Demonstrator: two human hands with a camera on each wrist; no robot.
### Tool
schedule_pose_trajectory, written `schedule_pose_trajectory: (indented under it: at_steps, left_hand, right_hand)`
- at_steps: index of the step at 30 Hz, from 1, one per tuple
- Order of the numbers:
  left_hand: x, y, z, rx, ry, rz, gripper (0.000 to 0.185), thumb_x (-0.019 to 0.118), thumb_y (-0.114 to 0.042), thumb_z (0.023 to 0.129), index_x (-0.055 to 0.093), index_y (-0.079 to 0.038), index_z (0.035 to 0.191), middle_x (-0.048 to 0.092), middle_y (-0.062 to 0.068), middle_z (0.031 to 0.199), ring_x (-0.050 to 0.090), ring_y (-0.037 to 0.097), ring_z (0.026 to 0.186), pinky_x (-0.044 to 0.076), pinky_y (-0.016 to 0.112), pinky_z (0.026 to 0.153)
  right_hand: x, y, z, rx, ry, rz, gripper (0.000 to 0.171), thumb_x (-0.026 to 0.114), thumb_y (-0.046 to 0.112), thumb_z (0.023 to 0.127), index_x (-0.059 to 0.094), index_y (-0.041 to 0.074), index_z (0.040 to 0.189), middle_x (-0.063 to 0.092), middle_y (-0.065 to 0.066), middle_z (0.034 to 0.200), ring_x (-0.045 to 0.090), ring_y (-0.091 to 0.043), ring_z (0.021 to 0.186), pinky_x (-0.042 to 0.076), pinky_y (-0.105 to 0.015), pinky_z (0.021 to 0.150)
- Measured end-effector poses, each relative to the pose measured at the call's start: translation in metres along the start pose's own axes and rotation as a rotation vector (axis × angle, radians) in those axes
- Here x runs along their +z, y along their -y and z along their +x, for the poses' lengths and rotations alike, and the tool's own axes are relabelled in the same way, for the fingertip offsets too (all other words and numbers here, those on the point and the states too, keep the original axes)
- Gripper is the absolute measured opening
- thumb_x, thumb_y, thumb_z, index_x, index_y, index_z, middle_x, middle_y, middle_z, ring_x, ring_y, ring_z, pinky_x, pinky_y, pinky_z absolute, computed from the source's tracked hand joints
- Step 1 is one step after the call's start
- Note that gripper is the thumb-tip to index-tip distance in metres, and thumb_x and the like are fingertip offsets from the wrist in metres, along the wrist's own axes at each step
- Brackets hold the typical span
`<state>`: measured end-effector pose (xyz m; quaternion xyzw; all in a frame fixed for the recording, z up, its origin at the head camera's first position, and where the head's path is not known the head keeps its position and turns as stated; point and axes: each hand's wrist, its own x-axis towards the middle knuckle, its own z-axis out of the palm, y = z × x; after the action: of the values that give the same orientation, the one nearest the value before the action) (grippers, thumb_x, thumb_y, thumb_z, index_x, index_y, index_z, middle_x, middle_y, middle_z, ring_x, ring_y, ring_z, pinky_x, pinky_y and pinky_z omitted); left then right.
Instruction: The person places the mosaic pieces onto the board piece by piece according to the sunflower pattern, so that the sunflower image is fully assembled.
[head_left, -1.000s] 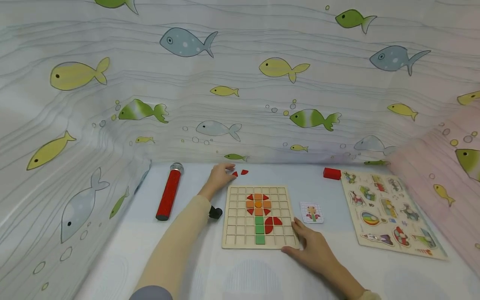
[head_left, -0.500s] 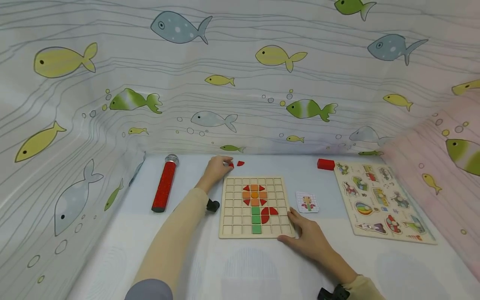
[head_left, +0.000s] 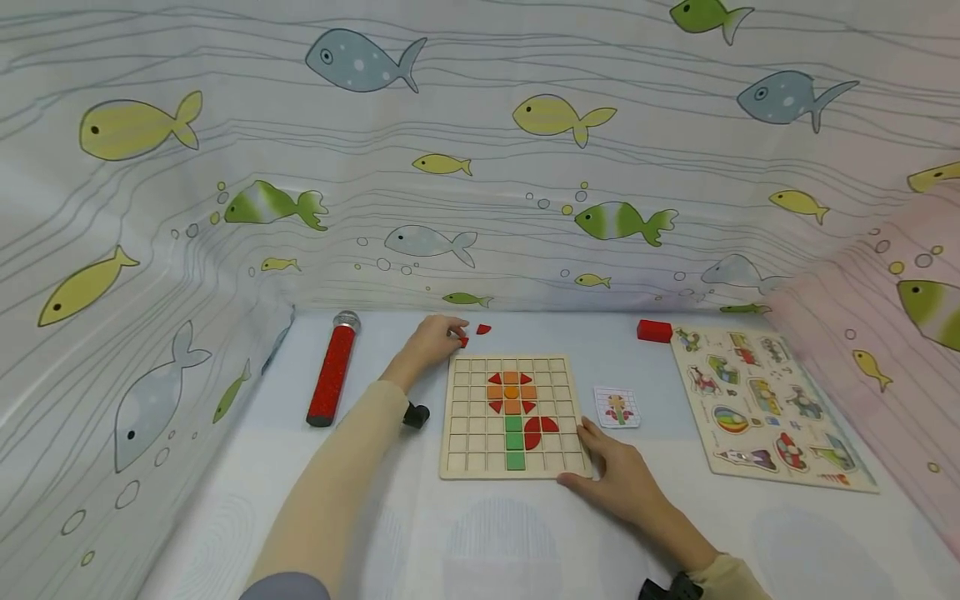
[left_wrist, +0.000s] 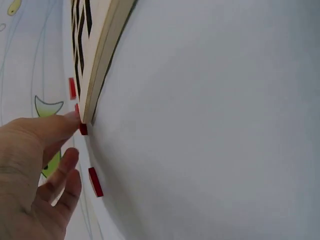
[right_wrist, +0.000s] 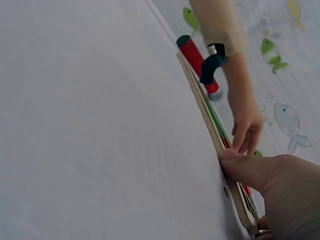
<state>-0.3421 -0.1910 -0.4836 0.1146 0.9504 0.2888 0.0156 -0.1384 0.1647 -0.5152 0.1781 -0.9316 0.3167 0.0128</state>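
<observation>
A square wooden grid board point(head_left: 468, 458) lies flat, bearing a flower pattern of orange, red and green pieces. Beyond its far left corner, my left hand point(head_left: 431, 342) has its thumb and forefinger at a small red piece point(head_left: 463, 342); in the left wrist view the thumb partly covers it, other fingers loosely bent. A rounded red piece point(head_left: 483, 329) rests just right of that hand, and another red piece point(left_wrist: 95, 182) lies near the fingertips. My right hand point(head_left: 618, 479) grips the board's near right corner, its thumb point(right_wrist: 240, 162) along the near edge.
A small pattern card point(head_left: 617, 407) lies right of the board. Further right are a red block point(head_left: 654, 331) and a wooden picture puzzle point(head_left: 776, 417). A red microphone point(head_left: 333, 375) lies on the left. Fish-printed cloth point(head_left: 480, 192) rises behind and at both sides.
The left hand has shifted slightly left and nearer, and the red piece at its fingertips has come closer to the board. The right hand stays on the board. The head view tilted down, then steadied.
</observation>
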Motion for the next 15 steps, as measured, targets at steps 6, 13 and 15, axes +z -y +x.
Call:
schedule_pose_trajectory:
  at_steps: [6,13,15]
  left_hand:
    - [-0.0001,-0.001,-0.0042,-0.116,-0.083,0.019,0.036,0.073,-0.026,0.101,0.073,-0.001,0.128,0.075,0.016,0.118,0.068,0.033,0.111,0.057,0.047,0.095]
    - [0.0058,-0.0004,-0.0014,-0.195,-0.086,-0.004,0.039,0.083,-0.036,0.092,0.076,-0.001,0.108,0.076,0.013,0.109,0.069,0.03,0.104,0.058,0.045,0.092]
    - [0.0063,0.0005,-0.0003,-0.182,-0.075,-0.024,0.034,0.082,-0.03,0.095,0.077,-0.001,0.111,0.076,0.013,0.11,0.069,0.029,0.105,0.058,0.044,0.093]
  right_hand:
    - [0.0012,-0.001,0.0,-0.004,0.013,-0.005,0.093,0.088,0.054,0.083,0.056,-0.003,0.149,0.051,-0.017,0.16,0.053,-0.039,0.144,0.051,-0.053,0.11]
    - [0.001,-0.001,-0.0005,0.007,0.01,-0.007,0.093,0.086,0.057,0.084,0.058,-0.003,0.149,0.051,-0.016,0.16,0.052,-0.039,0.144,0.05,-0.054,0.111]
    - [0.001,-0.001,-0.0007,0.009,0.011,-0.004,0.093,0.086,0.057,0.084,0.058,-0.003,0.149,0.051,-0.016,0.16,0.052,-0.039,0.145,0.05,-0.053,0.111]
